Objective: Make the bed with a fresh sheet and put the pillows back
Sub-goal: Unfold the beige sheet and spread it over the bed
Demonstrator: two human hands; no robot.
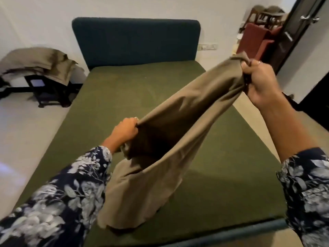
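Note:
A tan sheet (179,122) hangs stretched between my two hands above the bed. My left hand (125,130) grips one bunched edge low over the middle of the mattress. Raised at the right, my right hand (260,81) grips the other bunched end. The sheet's loose lower part droops onto the dark green mattress (124,97) near the foot of the bed. A dark teal headboard (136,41) stands against the far wall. No pillows are in view.
More tan fabric (38,62) is piled on a small dark stool (50,92) left of the bed. A maroon chair (256,40) and an open dark door (299,32) are at the back right. Pale floor runs along both sides.

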